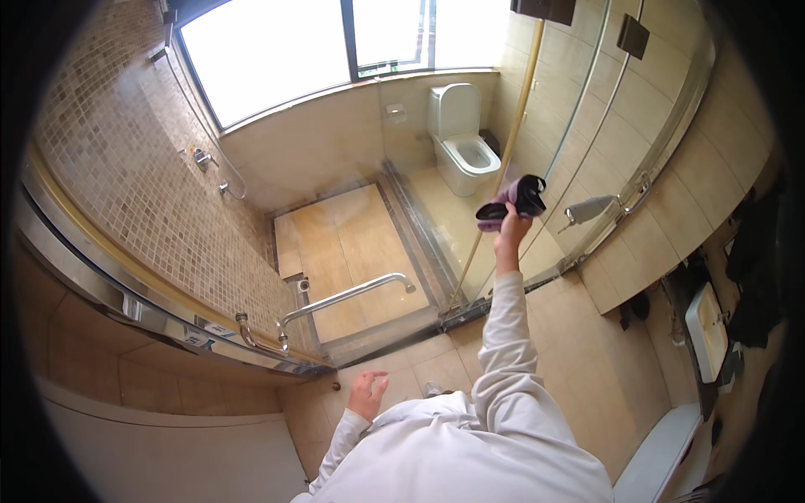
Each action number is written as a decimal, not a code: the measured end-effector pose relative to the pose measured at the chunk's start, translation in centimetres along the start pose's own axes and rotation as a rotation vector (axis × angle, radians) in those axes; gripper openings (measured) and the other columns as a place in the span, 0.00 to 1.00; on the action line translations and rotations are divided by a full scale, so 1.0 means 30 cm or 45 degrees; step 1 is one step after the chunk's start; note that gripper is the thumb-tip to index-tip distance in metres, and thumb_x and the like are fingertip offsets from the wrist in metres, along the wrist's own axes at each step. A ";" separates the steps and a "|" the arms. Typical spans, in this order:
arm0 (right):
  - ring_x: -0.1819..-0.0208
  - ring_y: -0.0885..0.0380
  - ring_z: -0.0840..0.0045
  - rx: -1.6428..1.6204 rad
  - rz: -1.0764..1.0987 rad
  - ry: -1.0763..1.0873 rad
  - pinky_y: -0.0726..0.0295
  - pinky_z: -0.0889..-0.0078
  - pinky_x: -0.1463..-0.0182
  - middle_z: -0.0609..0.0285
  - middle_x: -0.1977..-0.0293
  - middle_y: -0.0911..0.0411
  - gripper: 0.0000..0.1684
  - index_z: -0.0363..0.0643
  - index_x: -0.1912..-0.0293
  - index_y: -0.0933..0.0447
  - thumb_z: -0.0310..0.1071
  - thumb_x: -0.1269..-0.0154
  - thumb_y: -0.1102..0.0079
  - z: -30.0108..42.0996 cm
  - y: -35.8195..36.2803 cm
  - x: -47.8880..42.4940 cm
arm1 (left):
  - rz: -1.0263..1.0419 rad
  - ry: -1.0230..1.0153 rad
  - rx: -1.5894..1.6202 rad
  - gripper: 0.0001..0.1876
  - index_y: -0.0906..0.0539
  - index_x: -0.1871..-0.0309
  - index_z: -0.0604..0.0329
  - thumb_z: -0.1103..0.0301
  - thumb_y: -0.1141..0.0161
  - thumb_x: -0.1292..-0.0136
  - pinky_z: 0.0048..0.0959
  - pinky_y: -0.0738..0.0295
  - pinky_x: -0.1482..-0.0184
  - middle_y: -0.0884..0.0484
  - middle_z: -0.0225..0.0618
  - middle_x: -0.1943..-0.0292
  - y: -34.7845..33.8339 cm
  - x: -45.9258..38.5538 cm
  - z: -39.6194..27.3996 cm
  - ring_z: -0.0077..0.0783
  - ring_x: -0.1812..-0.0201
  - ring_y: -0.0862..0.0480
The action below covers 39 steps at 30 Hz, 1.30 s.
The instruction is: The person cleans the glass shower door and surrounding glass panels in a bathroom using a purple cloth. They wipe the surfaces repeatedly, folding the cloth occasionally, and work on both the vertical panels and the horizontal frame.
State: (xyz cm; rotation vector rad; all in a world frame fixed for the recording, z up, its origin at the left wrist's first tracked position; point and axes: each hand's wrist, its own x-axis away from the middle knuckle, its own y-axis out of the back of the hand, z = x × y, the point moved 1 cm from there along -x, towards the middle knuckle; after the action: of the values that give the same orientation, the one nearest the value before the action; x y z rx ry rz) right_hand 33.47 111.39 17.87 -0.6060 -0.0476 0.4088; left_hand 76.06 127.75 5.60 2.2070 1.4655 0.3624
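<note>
My right hand (514,231) is stretched far forward and grips a bunched purple and black cloth (497,214). The cloth is up in front of a clear glass panel (556,188), beside a long gold-coloured edge strip (521,107). Whether it touches the glass, I cannot tell. Low by my body, my left hand (368,395) is empty, its fingers loosely bent and apart. The nearest fitting to it is a curved chrome door handle (346,295) on the shower glass.
A white toilet (462,141) with a raised lid stands behind the glass. Left of it is a tiled shower floor (358,251) with a mixer tap (201,158) on the mosaic wall. At right are a toilet-paper holder (591,210) and a white washbasin (705,330). A dark sill (402,342) crosses the floor.
</note>
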 end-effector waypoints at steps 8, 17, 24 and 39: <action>0.56 0.24 0.69 0.435 0.244 0.491 0.26 0.69 0.50 0.55 0.55 0.25 0.26 0.37 0.47 0.29 0.21 0.49 0.41 0.078 -0.355 0.550 | -0.252 0.229 -0.036 0.12 0.18 0.54 0.53 0.60 0.42 0.37 0.36 0.30 0.45 0.21 0.42 0.55 0.147 0.150 0.070 0.44 0.49 0.24; 0.55 0.34 0.58 0.574 0.948 0.889 0.31 0.58 0.53 0.53 0.60 0.35 0.33 0.50 0.50 0.22 0.17 0.62 0.39 -0.021 -0.757 1.560 | -0.664 0.531 0.041 0.13 0.19 0.53 0.57 0.62 0.42 0.37 0.36 0.30 0.44 0.22 0.42 0.53 0.479 0.451 0.199 0.43 0.50 0.23; 0.55 0.33 0.63 0.849 1.351 1.227 0.31 0.55 0.53 0.61 0.59 0.34 0.16 0.57 0.57 0.19 0.33 0.48 0.44 -0.225 -0.659 1.607 | -0.491 0.336 -0.200 0.11 0.18 0.55 0.57 0.63 0.44 0.36 0.29 0.26 0.53 0.21 0.39 0.57 0.561 0.465 0.322 0.32 0.59 0.21; 0.45 0.33 0.57 0.544 0.276 1.150 0.36 0.60 0.39 0.52 0.52 0.33 0.23 0.38 0.48 0.27 0.19 0.47 0.44 0.073 -0.247 0.295 | -0.893 0.383 0.326 0.35 0.45 0.30 0.65 0.68 0.41 0.37 0.34 0.30 0.41 0.39 0.51 0.34 0.477 0.026 0.384 0.43 0.42 0.27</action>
State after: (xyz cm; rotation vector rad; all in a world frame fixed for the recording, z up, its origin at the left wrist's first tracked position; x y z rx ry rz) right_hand 43.92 110.49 23.17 -0.3277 0.9537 0.3100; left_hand 93.02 121.15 3.03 1.6943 2.4374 0.2794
